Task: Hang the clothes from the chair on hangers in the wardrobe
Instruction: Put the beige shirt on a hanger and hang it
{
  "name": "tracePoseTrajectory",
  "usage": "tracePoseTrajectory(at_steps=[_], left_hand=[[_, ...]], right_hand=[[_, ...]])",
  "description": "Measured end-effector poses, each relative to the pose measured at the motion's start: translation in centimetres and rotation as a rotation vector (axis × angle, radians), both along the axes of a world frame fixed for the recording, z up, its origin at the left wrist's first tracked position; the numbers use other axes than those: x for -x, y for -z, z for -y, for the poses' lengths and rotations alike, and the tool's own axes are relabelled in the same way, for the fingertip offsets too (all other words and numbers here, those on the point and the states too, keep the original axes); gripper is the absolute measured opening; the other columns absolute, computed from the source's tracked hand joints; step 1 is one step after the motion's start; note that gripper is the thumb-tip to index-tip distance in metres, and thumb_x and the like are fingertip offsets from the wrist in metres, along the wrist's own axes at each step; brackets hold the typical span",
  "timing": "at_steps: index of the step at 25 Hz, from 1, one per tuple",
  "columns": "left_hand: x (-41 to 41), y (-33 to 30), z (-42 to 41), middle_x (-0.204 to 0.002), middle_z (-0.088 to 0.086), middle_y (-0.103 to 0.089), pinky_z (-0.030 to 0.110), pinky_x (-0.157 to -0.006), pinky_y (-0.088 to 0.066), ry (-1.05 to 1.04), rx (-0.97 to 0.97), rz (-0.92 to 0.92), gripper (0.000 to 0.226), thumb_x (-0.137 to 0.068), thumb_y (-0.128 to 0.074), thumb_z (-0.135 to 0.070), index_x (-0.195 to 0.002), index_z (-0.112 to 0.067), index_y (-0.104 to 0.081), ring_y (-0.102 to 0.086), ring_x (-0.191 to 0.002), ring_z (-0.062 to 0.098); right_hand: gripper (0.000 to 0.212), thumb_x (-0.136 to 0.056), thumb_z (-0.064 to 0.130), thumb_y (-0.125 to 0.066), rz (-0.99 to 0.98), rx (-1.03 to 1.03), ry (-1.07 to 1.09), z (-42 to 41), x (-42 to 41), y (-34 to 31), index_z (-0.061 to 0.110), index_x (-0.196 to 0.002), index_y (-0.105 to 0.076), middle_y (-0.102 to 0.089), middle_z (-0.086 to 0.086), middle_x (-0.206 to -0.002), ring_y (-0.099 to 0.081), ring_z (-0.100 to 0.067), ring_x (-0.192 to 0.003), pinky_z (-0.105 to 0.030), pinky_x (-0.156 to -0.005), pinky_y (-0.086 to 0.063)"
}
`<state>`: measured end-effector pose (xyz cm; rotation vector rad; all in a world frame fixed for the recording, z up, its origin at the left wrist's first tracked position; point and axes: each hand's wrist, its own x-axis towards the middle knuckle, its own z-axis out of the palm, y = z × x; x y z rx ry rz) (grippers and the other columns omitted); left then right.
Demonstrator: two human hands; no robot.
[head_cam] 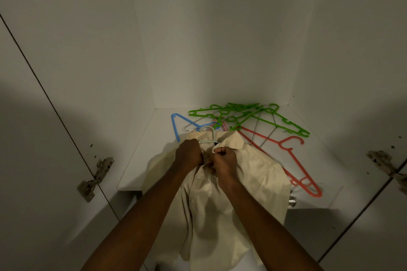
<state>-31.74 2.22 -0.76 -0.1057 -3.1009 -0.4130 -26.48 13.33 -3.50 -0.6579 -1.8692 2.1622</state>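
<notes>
1. Cream shirt (253, 174): lies collar-up on the white wardrobe shelf (136, 160), its lower part hanging over the front edge.
2. Pale hanger (208, 136): inside the shirt's collar, hook pointing toward the back wall.
3. Left hand (189, 152): fingers curled tight, gripping the shirt front just below the collar.
4. Right hand (224, 160): fingers pinching the shirt placket beside the left hand.
5. Green hangers (248, 116): heaped at the back of the shelf.
6. Blue hanger (175, 125): left of the heap.
7. Red hanger (295, 160): right of the shirt.
8. Door hinge (94, 178): metal, on the left door.
</notes>
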Motion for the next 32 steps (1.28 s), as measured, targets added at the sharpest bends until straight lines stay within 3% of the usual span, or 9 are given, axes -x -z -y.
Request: tracePoseTrajectory(at_steps=[10, 13, 20, 23, 26, 29, 32], left_hand=[[0.3, -0.7, 0.7, -0.111, 0.012, -0.068, 0.037, -0.087, -0.057, 0.104, -0.038, 0.164, 0.052, -0.074, -0.086, -0.031, -0.115, -0.007, -0.065, -0.067, -0.104, 0.028], [0.0, -0.4, 1.0, -0.095, 0.012, -0.074, 0.035, -0.081, -0.059, 0.087, -0.050, 0.092, 0.040, -0.069, -0.088, -0.026, -0.101, -0.007, -0.075, -0.072, -0.095, 0.028], [-1.1, -0.3, 0.6, -0.111, 0.008, -0.069, 0.037, -0.086, -0.055, 0.055, -0.041, -0.047, 0.037, -0.082, -0.081, -0.029, -0.110, -0.010, -0.066, -0.068, -0.104, 0.027], [-0.9, -0.2, 1.4, -0.091, 0.007, -0.075, 0.037, -0.080, -0.061, -0.017, -0.217, -0.009, 0.028, -0.074, -0.085, -0.027, -0.092, -0.008, -0.075, -0.073, -0.088, 0.024], [-1.1, 0.3, 2.1, -0.070, 0.015, -0.075, 0.044, -0.069, -0.065, -0.075, -0.609, 0.082, 0.015, -0.075, -0.087, -0.011, -0.074, -0.003, -0.074, -0.076, -0.067, 0.030], [-2.3, 0.4, 3.0, -0.069, 0.020, -0.073, 0.040, -0.064, -0.063, -0.099, -0.862, 0.068, 0.011, -0.076, -0.086, 0.000, -0.074, 0.002, -0.075, -0.074, -0.064, 0.033], [-3.2, 0.5, 2.9, -0.065, 0.015, -0.072, 0.027, -0.053, -0.058, -0.080, -0.962, 0.097, 0.016, -0.079, -0.085, -0.005, -0.084, 0.006, -0.075, -0.068, -0.053, 0.019]], right_hand=[[0.018, -0.083, 0.004, -0.065, -0.016, -0.027, -0.061, -0.3, -0.3, 0.4, 0.014, -0.098, -0.062, -0.075, -0.017, -0.084, -0.066, -0.027, -0.055, -0.027, -0.044, -0.047], [0.019, -0.082, 0.004, -0.069, -0.018, -0.018, -0.067, -0.4, -0.3, 0.3, 0.011, -0.098, -0.061, -0.075, -0.017, -0.082, -0.066, -0.027, -0.054, -0.028, -0.044, -0.048], [0.021, -0.082, 0.002, -0.068, -0.044, -0.020, -0.064, -0.4, -0.7, 0.3, 0.012, -0.099, -0.063, -0.076, -0.015, -0.088, -0.074, -0.036, -0.069, -0.030, -0.046, -0.051], [0.027, -0.077, -0.001, -0.072, -0.064, -0.022, -0.077, -0.5, -1.0, 0.5, 0.012, -0.099, -0.064, -0.076, -0.013, -0.088, -0.074, -0.032, -0.070, -0.030, -0.048, -0.051], [0.033, -0.071, -0.006, -0.075, -0.087, 0.002, -0.082, -0.7, -1.1, 0.6, 0.008, -0.098, -0.065, -0.075, -0.009, -0.079, -0.075, -0.035, -0.073, -0.026, -0.044, -0.045], [0.034, -0.074, -0.008, -0.078, -0.127, 0.017, -0.110, -0.7, -1.3, 0.8, 0.007, -0.101, -0.064, -0.074, -0.010, -0.078, -0.073, -0.027, -0.065, -0.023, -0.042, -0.043], [0.034, -0.076, -0.009, -0.078, -0.158, 0.005, -0.133, -0.7, -1.6, 0.7, 0.006, -0.103, -0.063, -0.072, -0.008, -0.074, -0.069, -0.017, -0.056, -0.023, -0.043, -0.047]])
